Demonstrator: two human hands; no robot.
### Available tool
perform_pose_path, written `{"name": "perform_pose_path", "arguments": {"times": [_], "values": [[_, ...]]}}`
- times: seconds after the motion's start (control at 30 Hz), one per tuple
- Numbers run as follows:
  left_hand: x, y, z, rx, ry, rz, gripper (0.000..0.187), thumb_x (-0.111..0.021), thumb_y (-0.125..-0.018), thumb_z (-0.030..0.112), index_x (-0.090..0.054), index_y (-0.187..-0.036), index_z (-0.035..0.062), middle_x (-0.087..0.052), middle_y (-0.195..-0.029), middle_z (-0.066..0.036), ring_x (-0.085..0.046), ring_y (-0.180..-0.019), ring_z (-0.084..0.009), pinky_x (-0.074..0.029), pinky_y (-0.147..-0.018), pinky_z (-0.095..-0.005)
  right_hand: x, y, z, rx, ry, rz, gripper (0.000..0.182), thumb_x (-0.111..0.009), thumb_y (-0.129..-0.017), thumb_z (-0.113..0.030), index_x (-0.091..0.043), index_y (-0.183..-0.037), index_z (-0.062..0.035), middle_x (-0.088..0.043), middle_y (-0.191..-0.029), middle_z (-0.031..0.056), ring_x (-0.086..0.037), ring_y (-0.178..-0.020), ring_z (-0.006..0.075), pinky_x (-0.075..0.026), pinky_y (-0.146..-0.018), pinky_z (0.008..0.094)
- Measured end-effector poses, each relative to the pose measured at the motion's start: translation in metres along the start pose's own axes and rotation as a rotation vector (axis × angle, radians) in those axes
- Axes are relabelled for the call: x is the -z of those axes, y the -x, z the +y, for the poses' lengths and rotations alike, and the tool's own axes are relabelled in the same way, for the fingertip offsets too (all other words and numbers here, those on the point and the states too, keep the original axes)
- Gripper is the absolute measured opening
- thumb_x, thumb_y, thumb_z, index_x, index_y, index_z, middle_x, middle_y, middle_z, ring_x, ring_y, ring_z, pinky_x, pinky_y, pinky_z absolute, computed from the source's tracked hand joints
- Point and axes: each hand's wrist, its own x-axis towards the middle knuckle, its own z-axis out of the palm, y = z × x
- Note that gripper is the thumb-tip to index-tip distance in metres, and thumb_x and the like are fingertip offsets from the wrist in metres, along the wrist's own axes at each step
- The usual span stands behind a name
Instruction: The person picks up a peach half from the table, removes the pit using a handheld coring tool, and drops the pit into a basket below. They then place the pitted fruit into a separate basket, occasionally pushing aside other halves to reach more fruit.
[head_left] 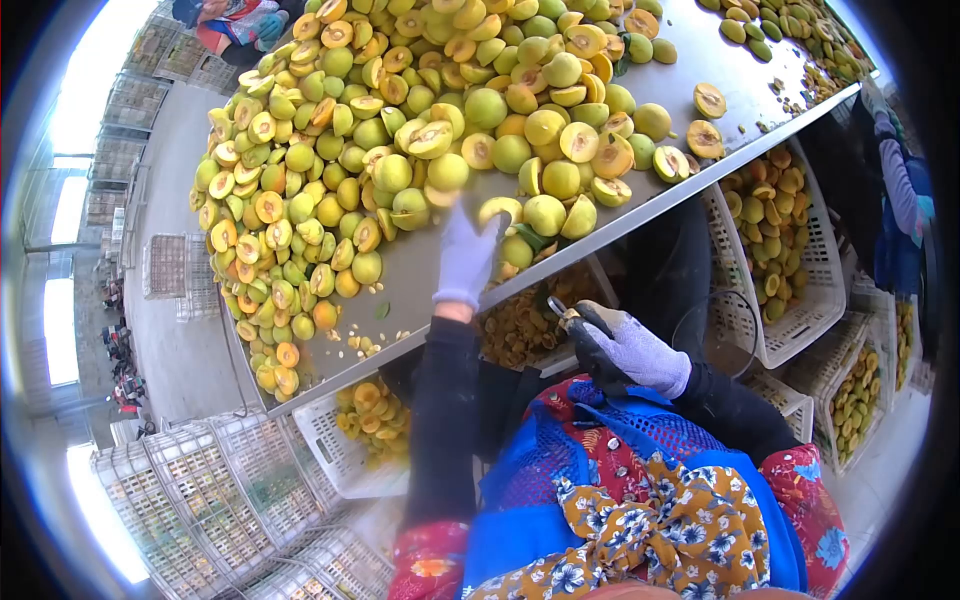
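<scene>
Green and yellow fruit, whole and halved [330, 170], lies heaped on a metal table [400, 265]. My left hand [468, 250], in a pale purple glove, reaches over the table's near edge; its blurred fingertips are at the edge of the heap, beside a halved fruit [500, 211]. Whether they touch a fruit is unclear. My right hand [632, 350], in a glove with dark fingers, is closed around a small metal tool [560, 308] in front of my body.
Fruit-filled white crates stand below the table, at the right [800, 320] and near left [330, 440]. Stacked crates [220, 470] fill the lower left. One co-worker [235, 25] is at the top left, another [900, 190] at the right.
</scene>
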Motion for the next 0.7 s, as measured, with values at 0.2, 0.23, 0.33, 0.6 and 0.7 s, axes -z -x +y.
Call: {"name": "perform_pose_path", "arguments": {"times": [0.2, 0.23, 0.33, 0.6, 0.7], "values": [[0.046, 0.066, 0.067, 0.375, 0.733, -0.046, 0.028, -0.058, -0.097, 0.025, -0.06, -0.112, 0.0008, -0.063, -0.102, -0.008, -0.063, -0.09, -0.0145, -0.056, -0.076, -0.0271, -0.01, -0.018, -0.018, 0.325, 0.548, 0.196, 0.027, -0.058, -0.096, -0.023, -0.05, -0.108, 0.0003, -0.059, -0.068, 0.0208, -0.061, -0.063, 0.0411, -0.047, -0.057, 0.0494], [0.047, 0.072, 0.065, 0.348, 0.685, -0.066, 0.031, -0.053, -0.101, 0.029, -0.061, -0.111, 0.0011, -0.063, -0.104, -0.008, -0.064, -0.09, -0.0141, -0.055, -0.078, -0.0275, -0.013, -0.021, -0.022, 0.358, 0.592, 0.202, 0.028, -0.058, -0.096, -0.023, -0.05, -0.107, 0.0013, -0.059, -0.065, 0.0194, -0.061, -0.06, 0.0399, -0.047, -0.055, 0.0488], [0.037, 0.101, 0.07, 0.396, 0.876, -0.043, 0.045, -0.044, -0.104, 0.04, -0.059, -0.118, -0.0004, -0.067, -0.105, -0.011, -0.065, -0.093, -0.0176, -0.054, -0.084, -0.0303, -0.019, -0.024, -0.03, 0.362, 0.67, 0.176, 0.03, -0.057, -0.097, -0.025, -0.05, -0.102, 0.0034, -0.059, -0.062, 0.0169, -0.062, -0.054, 0.0356, -0.047, -0.049, 0.046], [0.019, 0.131, 0.077, 0.27, 0.357, 0.145, 0.034, -0.046, -0.106, 0.025, -0.06, -0.114, -0.0045, -0.066, -0.092, -0.018, -0.065, -0.082, -0.0275, -0.052, -0.078, -0.0366, -0.036, -0.012, -0.025, 0.24, 0.709, 0.036, 0.033, -0.053, -0.099, -0.026, -0.049, -0.097, 0.0065, -0.06, -0.065, 0.0205, -0.063, -0.057, 0.0371, -0.049, -0.051, 0.0454], [0.017, 0.129, 0.095, 0.326, 0.317, 0.209, 0.032, -0.041, -0.105, 0.02, -0.064, -0.105, -0.0024, -0.066, -0.087, -0.018, -0.065, -0.078, -0.0265, -0.05, -0.073, -0.038, -0.038, -0.013, -0.014, 0.329, 0.579, 0.009, 0.032, -0.052, -0.099, -0.025, -0.051, -0.097, 0.0062, -0.06, -0.071, 0.0232, -0.064, -0.063, 0.0386, -0.049, -0.057, 0.0472]]}}
